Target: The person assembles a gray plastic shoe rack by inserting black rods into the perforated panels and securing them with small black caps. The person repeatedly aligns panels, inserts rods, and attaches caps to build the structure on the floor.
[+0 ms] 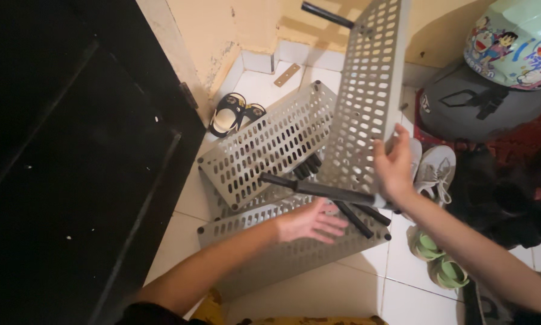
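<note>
My right hand (pixel 394 164) grips the lower right edge of a grey perforated shelf panel (pixel 367 90), which stands tilted upright with black tubes at its corners. One black tube (pixel 318 189) sticks out from its bottom corner toward the left. My left hand (pixel 310 221) hovers open just under that tube, fingers spread, above another perforated panel (pixel 294 253) lying flat on the floor. A further grey panel (pixel 270 144) lies tilted on the stack behind. Several loose black tubes (pixel 358 218) rest between the panels.
A dark door (pixel 72 156) fills the left side. Black sandals (pixel 234 113) lie in the tiled corner. White sneakers (pixel 434 171), green sandals (pixel 439 262), a grey helmet (pixel 481 102) and a cartoon-printed helmet (pixel 514 42) crowd the right.
</note>
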